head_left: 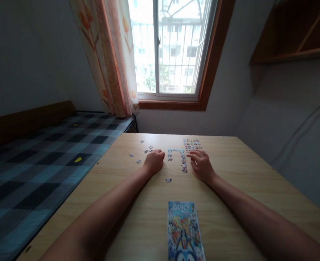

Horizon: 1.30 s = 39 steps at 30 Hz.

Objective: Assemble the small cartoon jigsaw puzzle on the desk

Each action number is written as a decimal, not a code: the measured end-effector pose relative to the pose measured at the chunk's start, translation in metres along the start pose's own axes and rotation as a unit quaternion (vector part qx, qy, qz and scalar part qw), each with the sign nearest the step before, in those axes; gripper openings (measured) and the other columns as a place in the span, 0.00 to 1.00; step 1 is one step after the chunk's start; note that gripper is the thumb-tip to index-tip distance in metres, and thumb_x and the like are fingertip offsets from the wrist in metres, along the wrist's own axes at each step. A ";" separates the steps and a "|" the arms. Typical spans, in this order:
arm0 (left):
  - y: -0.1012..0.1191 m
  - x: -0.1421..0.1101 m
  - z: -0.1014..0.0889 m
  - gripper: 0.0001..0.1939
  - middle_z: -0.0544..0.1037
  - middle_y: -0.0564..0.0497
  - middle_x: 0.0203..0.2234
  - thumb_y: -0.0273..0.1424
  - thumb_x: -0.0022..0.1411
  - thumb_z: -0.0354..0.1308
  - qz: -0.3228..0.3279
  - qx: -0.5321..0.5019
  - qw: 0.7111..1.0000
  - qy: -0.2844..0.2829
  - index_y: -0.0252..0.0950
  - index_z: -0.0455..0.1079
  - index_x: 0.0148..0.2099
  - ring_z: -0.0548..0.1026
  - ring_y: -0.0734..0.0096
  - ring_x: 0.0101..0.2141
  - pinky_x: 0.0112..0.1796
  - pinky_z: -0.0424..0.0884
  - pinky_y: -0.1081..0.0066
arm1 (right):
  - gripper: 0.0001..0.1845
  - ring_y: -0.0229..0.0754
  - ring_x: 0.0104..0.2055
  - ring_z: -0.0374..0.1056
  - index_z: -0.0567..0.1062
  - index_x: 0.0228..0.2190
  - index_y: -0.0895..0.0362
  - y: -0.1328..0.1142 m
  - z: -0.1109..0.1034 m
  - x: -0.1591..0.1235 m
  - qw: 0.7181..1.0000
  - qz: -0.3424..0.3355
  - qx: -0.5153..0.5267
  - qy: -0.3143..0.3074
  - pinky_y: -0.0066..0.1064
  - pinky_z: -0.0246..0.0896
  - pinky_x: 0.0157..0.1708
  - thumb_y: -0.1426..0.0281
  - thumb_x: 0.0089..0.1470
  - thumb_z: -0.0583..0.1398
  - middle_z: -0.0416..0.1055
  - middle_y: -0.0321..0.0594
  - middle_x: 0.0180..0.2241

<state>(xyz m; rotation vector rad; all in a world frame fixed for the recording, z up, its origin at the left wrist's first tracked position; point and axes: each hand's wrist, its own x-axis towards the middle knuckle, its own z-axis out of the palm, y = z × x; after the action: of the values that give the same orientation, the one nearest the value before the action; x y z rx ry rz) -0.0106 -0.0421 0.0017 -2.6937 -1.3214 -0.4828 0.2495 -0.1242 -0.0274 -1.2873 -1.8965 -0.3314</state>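
Observation:
A partly joined jigsaw puzzle (183, 162) lies on the wooden table, its joined pieces forming a top edge, a short left side and a longer right side. Just left of it rests my left hand (155, 161), fingers curled in and closed; whatever they may hold is hidden. My right hand (200, 165) is beside the puzzle's right side, fingers stretched toward it and the thumb apart, with nothing visible in them. Below the puzzle lies a small joined bit of jigsaw pieces (168, 180). Loose jigsaw pieces (146, 151) are scattered beyond my left hand.
Rows of loose jigsaw pieces (192, 144) sit behind my right hand. A colourful "Bluey" picture sheet or box (184, 228) lies at the near side of the table (138, 224). To the left is a bed with a checked cover (48, 156); a window (176, 50) stands ahead.

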 end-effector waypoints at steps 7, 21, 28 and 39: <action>0.000 0.003 0.006 0.13 0.77 0.41 0.37 0.18 0.58 0.52 -0.018 0.001 1.000 -0.012 0.33 0.76 0.38 0.76 0.58 0.41 0.39 0.72 0.64 | 0.21 0.54 0.58 0.65 0.74 0.54 0.56 0.017 -0.088 -0.105 0.987 0.040 -0.146 -0.056 0.51 0.56 0.59 0.73 0.61 0.54 0.74 0.49 0.53; -0.005 0.006 0.016 0.16 0.77 0.41 0.37 0.17 0.60 0.50 -0.017 -0.010 1.000 -0.013 0.33 0.76 0.42 0.76 0.60 0.43 0.41 0.73 0.67 | 0.21 0.54 0.54 0.69 0.73 0.52 0.62 0.038 -0.082 -0.107 0.979 0.108 -0.162 -0.061 0.49 0.63 0.58 0.69 0.62 0.52 0.76 0.52 0.50; -0.007 0.006 0.018 0.15 0.77 0.42 0.38 0.17 0.61 0.51 -0.013 -0.013 1.000 -0.015 0.33 0.76 0.42 0.76 0.60 0.43 0.41 0.73 0.67 | 0.20 0.54 0.53 0.70 0.74 0.51 0.60 0.041 -0.081 -0.109 0.978 0.118 -0.158 -0.064 0.49 0.63 0.57 0.68 0.62 0.52 0.76 0.50 0.49; -0.008 0.005 0.018 0.15 0.77 0.41 0.38 0.17 0.60 0.50 -0.004 -0.009 1.000 -0.013 0.33 0.76 0.42 0.76 0.60 0.42 0.40 0.73 0.66 | 0.20 0.54 0.52 0.71 0.76 0.50 0.60 0.039 -0.082 -0.108 0.976 0.139 -0.150 -0.072 0.48 0.64 0.56 0.66 0.61 0.53 0.77 0.51 0.48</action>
<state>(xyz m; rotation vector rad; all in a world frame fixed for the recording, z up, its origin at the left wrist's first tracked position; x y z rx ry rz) -0.0097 -0.0298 -0.0143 -2.7194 -1.3419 -0.4652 0.3385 -0.2271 -0.0623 -1.7987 -1.7981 -0.3968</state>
